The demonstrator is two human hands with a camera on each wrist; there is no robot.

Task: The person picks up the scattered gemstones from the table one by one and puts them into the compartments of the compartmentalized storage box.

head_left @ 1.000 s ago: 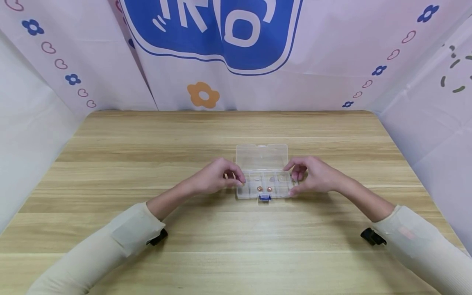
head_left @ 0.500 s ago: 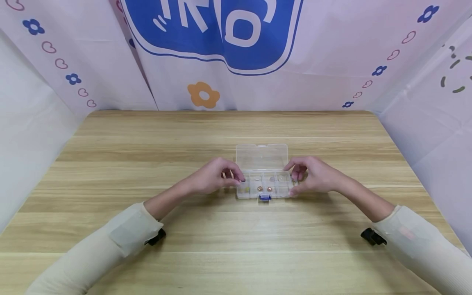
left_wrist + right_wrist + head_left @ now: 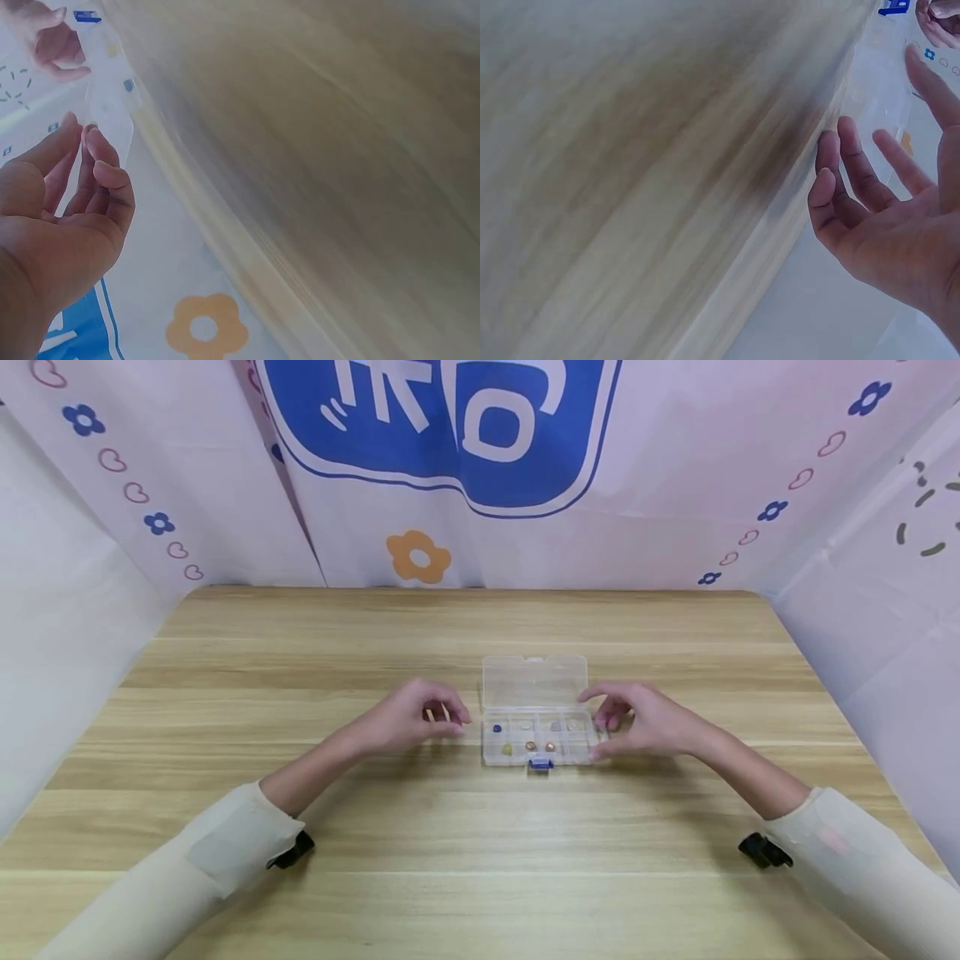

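A clear plastic compartment box (image 3: 540,758) lies on the table with its lid (image 3: 535,681) tipped back and its blue latch (image 3: 540,765) at the front. Small pieces sit in its compartments: a dark blue one (image 3: 497,728) at back left, a yellow one (image 3: 507,749) at front left, two coppery ones, and pale ones along the back row. To the left of the box, my left hand (image 3: 408,717) hovers apart from it, fingers loosely bent around nothing. My right hand (image 3: 645,718) holds the box's right end, thumb at the front corner and index finger at the back.
A wood-grain table (image 3: 480,860) carries the box near its middle. Behind it hangs a white printed cloth (image 3: 360,527), with white sheets along both sides.
The left hand has let go of the small pieces and drawn back leftwards from the box. The yellow and dark blue pieces now show in the left compartments. The right hand stays put.
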